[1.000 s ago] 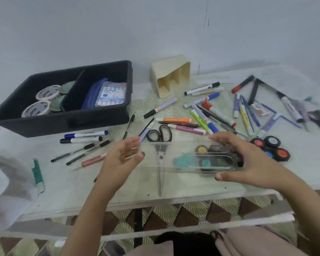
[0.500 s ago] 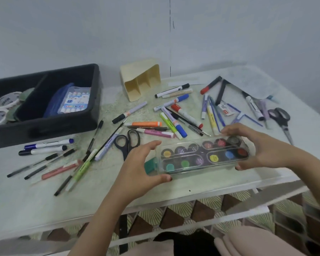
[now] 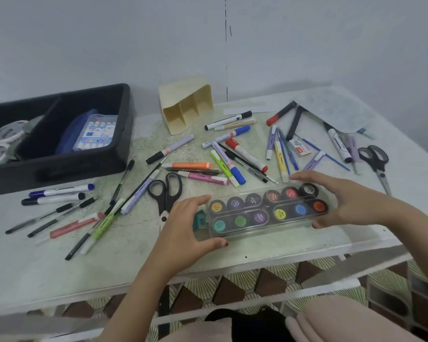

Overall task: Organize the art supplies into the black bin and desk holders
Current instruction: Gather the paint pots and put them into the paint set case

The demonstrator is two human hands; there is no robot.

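A clear paint case (image 3: 267, 211) with several round colour pots lies near the table's front edge. My left hand (image 3: 190, 225) grips its left end and my right hand (image 3: 341, 198) grips its right end. The black bin (image 3: 59, 164) stands at the back left, with tape rolls (image 3: 6, 133) in its left section and a colour pen pack (image 3: 95, 132) in its right. A cream desk holder (image 3: 185, 107) lies tipped on its side behind the pens. Many markers (image 3: 227, 164) and pens are scattered across the table.
Black scissors (image 3: 166, 191) lie just left of the case, and a second pair of scissors (image 3: 376, 161) lies at the far right. More pens (image 3: 57, 196) lie in front of the bin. The table's front edge (image 3: 232, 267) runs right below my hands.
The clear lid now sits over the pots, which earlier lay loose beside it. Both hands hold the closed case by its ends. The view has swung to the right.
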